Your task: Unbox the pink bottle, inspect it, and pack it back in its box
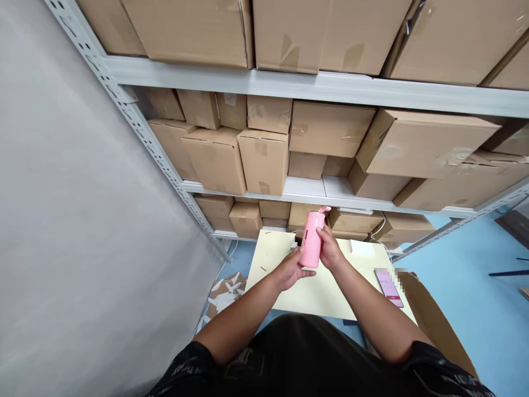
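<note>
Standing upright between both hands, a pink cylindrical bottle [312, 239] is raised just above the far middle of a pale yellow rectangular table top [326, 292]. Grey metal shelving [322, 87] fills the far side of the scene, its three visible tiers stacked with closed brown cardboard boxes [264, 160], many sealed with tape; their contents cannot be seen. An open brown cardboard carton [438, 325] stands at the near right of the table, and its inside is not visible. The bottle is smooth and uniformly pink, with a small dark mark on its left side and a pink flap-like cap piece projecting to the right at its top. The left hand [291, 270] supports the bottle at its lower end, thumb lying across beneath the base, fingers partly curled. The right hand [329, 248] grips the bottle's right side, fingers wrapped around the body. A smartphone with a lit pink screen [388, 286] lies flat on the table to the right, well apart from the hands. Torn white scraps [225, 295] lie on the blue floor [475, 298] to the left of the table.
</note>
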Tool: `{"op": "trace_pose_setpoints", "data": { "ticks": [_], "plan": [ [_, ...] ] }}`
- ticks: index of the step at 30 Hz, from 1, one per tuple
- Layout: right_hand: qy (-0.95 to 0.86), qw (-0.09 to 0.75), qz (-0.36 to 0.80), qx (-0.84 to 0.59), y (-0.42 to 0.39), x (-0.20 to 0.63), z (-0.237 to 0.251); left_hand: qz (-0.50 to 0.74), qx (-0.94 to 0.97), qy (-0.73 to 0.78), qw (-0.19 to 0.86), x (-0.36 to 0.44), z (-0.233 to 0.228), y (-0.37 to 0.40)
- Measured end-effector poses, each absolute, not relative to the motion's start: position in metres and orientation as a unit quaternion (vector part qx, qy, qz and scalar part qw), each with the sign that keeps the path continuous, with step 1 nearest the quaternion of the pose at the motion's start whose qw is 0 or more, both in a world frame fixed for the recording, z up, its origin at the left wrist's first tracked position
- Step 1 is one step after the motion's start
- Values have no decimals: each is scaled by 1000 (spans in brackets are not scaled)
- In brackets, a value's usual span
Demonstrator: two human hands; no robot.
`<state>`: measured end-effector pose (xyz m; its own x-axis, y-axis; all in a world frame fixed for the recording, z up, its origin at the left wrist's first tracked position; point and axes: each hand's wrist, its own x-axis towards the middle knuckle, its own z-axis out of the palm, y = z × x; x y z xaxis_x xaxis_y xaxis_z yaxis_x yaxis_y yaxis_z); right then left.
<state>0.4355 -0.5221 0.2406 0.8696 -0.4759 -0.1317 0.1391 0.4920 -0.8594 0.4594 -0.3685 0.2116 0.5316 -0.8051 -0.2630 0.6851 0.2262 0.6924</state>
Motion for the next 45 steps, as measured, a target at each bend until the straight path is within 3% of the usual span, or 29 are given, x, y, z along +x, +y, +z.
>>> {"op": "trace_pose_setpoints", "data": {
  "ticks": [4,12,16,21,24,26,35,40,45],
  "plan": [
    [179,806,-232,-514,-514,438,234,-457,436,-98,769,464,206,-363],
    [179,829,-180,-498,-517,430,228,-559,348,-91,747,479,190,-359],
    [236,796,-193,-524,-529,434,223,-588,378,-117,706,491,183,-366],
    [325,634,-324,-622,-557,438,218,-340,649,-162,662,531,175,-372],
    [346,550,-338,-681,-573,439,219,-191,736,-240,603,558,168,-376],
    [358,527,-333,-695,-579,441,219,-159,763,-297,552,570,160,-382],
    [307,584,-289,-694,-572,475,202,-246,823,-320,400,578,109,-407],
    [318,613,-277,-668,-567,483,182,-247,836,-296,391,573,99,-405],
    [291,581,-258,-715,-569,476,163,-225,833,-294,411,570,100,-403]
  ]
}}
